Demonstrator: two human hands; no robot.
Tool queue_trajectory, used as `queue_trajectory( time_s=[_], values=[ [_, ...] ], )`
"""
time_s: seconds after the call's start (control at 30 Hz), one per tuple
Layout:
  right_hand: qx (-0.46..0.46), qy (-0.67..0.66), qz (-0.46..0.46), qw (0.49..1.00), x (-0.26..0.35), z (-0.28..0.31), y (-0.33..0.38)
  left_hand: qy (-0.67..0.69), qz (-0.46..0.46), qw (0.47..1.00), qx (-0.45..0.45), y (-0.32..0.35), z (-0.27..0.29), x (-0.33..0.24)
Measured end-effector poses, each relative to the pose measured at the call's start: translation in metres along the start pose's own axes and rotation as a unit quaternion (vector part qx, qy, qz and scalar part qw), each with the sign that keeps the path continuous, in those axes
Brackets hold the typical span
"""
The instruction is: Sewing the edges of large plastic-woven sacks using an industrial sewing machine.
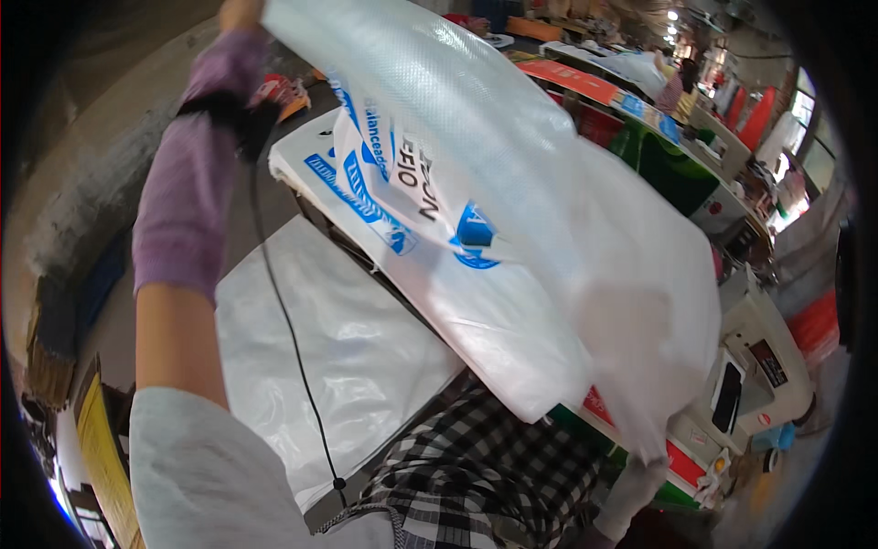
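Note:
A large white woven plastic sack (476, 119) with a sheer sheen is spread across the view. My left hand (241, 15), partly cut off by the top edge, grips the sack's upper left corner with the arm stretched far forward. My right arm (631, 494) comes up at the lower right and disappears behind or inside the sack. A pinkish shape, likely that forearm and hand, shows faintly through the blurred plastic; its fingers are hidden. Underneath lies a white sack with blue and black print (421, 220), on a pile of similar sacks.
Another white plastic sheet or sack (320, 329) lies on the left. A beige sewing machine (764, 357) with a dark phone-like object (728, 398) stands to the right. A black cord (283, 311) hangs along my left arm. Cluttered worktables fill the background.

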State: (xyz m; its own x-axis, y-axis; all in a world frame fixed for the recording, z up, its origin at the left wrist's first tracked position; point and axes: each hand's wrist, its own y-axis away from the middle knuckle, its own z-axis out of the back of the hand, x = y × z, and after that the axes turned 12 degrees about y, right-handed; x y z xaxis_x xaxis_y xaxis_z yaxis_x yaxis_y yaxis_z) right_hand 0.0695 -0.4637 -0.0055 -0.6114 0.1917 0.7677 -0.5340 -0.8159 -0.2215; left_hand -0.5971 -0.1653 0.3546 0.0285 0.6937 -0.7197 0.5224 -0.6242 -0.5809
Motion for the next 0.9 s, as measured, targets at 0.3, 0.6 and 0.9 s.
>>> queue_trajectory(
  time_s=[0.3, 0.6, 0.9],
  values=[
    [0.497, -0.151, 0.472, 0.713, 0.137, -0.118, 0.09, 0.246, 0.168, 0.924, -0.239, 0.338, 0.183, -0.064],
    [0.082, 0.111, 0.414, 0.9, 0.141, -0.177, -0.042, -0.092, 0.316, 0.937, -0.119, 0.405, 0.333, 0.014],
    [0.303, 0.052, 0.508, 0.805, 0.199, -0.267, 0.014, -0.454, 0.171, 0.873, -0.049, 0.437, 0.596, -0.191]
  ],
)
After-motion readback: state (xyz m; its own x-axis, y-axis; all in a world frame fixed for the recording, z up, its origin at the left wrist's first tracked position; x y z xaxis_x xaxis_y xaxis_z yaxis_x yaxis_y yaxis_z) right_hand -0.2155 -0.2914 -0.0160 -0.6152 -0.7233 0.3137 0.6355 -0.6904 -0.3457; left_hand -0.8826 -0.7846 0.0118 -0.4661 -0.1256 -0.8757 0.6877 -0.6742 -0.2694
